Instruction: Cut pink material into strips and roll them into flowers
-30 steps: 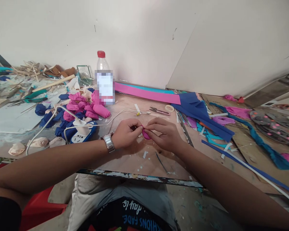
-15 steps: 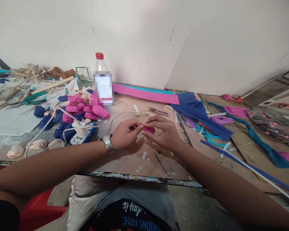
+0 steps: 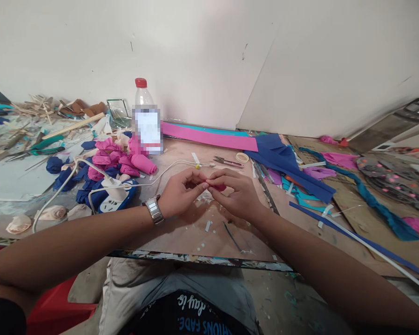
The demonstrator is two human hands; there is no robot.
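Note:
My left hand (image 3: 181, 191) and my right hand (image 3: 238, 191) meet over the table, fingertips pinched together on a small pink piece of rolled material (image 3: 219, 186). Most of that piece is hidden behind the fingers. A metal-banded watch (image 3: 155, 210) is on my left wrist. Just beyond my hands lie small thread snips (image 3: 227, 163), a roll of tape (image 3: 242, 157) and a white cable tip (image 3: 211, 164). On the tabletop below them are a white scrap (image 3: 208, 226) and a thin dark stick (image 3: 232, 236).
Left stand a power strip (image 3: 117, 197), pink crumpled rolls (image 3: 108, 158), blue rolls (image 3: 64, 179) and cream rolls (image 3: 54, 213). A phone (image 3: 148, 130) leans on a red-capped bottle (image 3: 143, 93). Pink (image 3: 209, 137) and dark blue strips (image 3: 293, 167) lie behind; cardboard (image 3: 356, 216) lies right.
My fingers have closed further around the pink piece, so less of it shows. The whole view has shifted slightly; the things on the table stay where they were.

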